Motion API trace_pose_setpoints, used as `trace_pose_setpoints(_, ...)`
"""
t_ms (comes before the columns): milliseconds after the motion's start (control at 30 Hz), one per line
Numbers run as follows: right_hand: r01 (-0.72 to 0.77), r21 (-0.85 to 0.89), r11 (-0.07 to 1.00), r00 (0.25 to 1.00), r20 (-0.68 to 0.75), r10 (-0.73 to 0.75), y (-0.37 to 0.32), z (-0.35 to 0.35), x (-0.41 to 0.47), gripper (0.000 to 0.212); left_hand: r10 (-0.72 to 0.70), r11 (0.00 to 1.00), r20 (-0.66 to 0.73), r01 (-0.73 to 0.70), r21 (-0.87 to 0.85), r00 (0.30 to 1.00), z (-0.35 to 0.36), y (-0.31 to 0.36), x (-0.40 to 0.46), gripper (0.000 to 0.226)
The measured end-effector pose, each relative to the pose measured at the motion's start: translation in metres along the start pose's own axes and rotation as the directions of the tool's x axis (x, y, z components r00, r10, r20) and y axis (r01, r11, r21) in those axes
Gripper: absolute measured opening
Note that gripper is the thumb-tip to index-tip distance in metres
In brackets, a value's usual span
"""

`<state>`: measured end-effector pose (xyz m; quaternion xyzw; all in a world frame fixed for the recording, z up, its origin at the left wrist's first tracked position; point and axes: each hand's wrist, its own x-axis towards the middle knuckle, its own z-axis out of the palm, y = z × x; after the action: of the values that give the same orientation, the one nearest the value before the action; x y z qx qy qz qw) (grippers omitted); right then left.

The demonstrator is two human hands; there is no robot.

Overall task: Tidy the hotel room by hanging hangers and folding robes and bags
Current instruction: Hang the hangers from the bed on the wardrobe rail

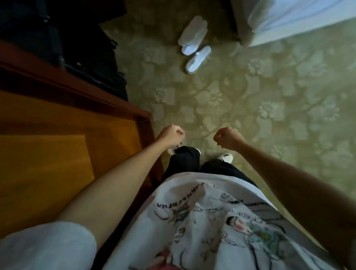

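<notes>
No hanger and no robe shows in this view, so where they are cannot be told; the only likely task things are the dark bags (91,47), piled at the upper left behind the wooden tabletop (38,148). They are too dark to count with certainty; there seem to be two or more. I judge them soft and a little heavy, with zips and straps, so it would be best to take one by a strap or the top edge. The left hand (170,134) and the right hand (227,137) both hang over the patterned carpet (278,98), each grip closed into a loose fist with nothing inside. Two white slippers (195,47) lie on the carpet, touching each other, near the corner of the bed (303,15).
</notes>
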<state>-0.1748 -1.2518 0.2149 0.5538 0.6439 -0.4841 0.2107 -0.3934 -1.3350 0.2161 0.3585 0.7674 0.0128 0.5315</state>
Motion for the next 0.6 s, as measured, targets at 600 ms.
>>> trace_pose_setpoints(600,-0.348,0.719,0.601,0.828,-0.066,0.557,0.345,-0.003,-0.131,0.028,0.215,0.793,0.359,-0.377,0.479,0.908,0.204,0.295,0.056,0.020)
